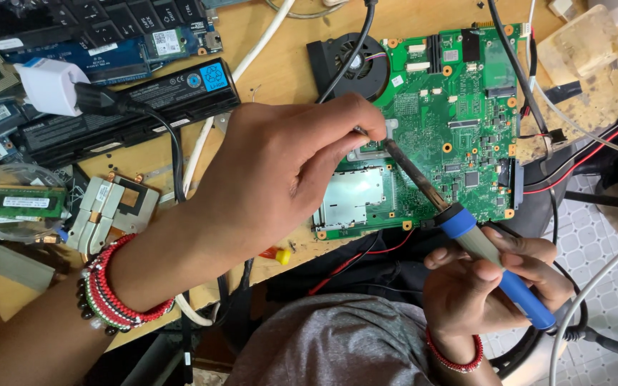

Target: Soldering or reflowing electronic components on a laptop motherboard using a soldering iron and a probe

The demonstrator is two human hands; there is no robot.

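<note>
- The left hand [280, 171], its wrist ringed with red, white and black bead bracelets [112, 293], reaches in from eight o'clock and lies over the left half of the board; thumb and forefinger are pressed together on something thin and pale at about one o'clock of the hand, too small to name
- The green laptop circuit board with small chips and copper-ringed screw holes [459, 121] lies flat on the wooden bench [280, 64], at about one o'clock from the middle of the view, its lower edge overhanging the bench edge; a black round cooling fan [355, 64] sits at its eleven o'clock corner
- I judge the board stiff, light and fragile: best held by its bare edges or corners, never by the chips or the silver metal cage at its seven o'clock corner
- The soldering iron with a dark metal shaft, blue collar and blue-and-grey handle [466, 229] slants from five o'clock up toward eleven, its tip meeting the board just beside the left fingertips
- The right hand [488, 286] is closed around that handle, fingers wrapped, thumb on top
- The iron looks light and rigid; its shaft is likely hot, so only the handle is safe to grip
</note>
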